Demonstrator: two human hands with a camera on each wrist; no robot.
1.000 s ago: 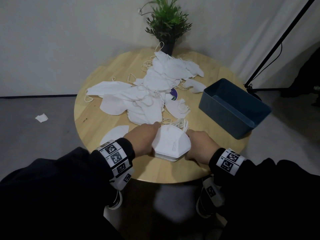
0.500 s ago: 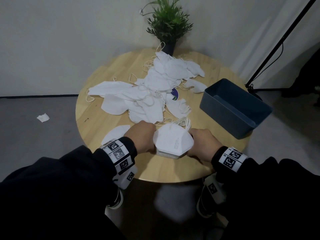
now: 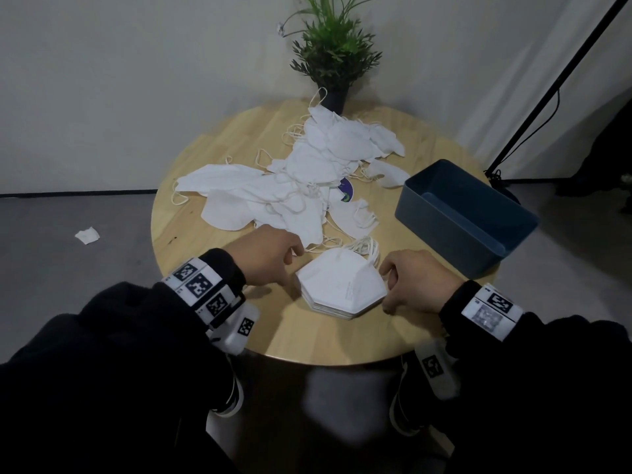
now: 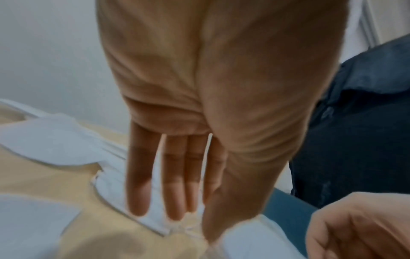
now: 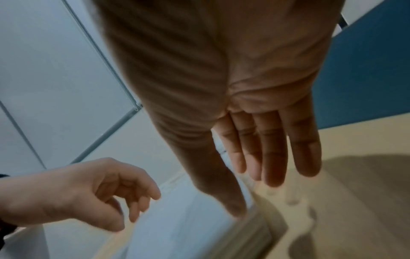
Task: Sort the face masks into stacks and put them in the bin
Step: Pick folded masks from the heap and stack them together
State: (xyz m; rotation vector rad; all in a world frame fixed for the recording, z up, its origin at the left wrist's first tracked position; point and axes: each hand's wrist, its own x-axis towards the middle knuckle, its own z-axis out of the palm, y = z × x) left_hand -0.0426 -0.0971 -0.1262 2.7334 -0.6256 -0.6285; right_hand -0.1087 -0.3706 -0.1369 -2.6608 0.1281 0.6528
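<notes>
White mask stack (image 3: 342,285) print unreadable, left hand (image 3: 270,258) and right hand (image 3: 417,282) relaxed, flanking.

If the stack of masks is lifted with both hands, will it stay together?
Probably only if squeezed: the stack of masks is thin, loose layers, likely light and floppy. Its ear loops hang free and may snag the loose masks nearby.

Dim, flat light; both wrist views motion-blurred.

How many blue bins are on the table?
1. The blue bin sits at the right edge of the round table, right of the loose masks. Nothing else like it shows.
</notes>
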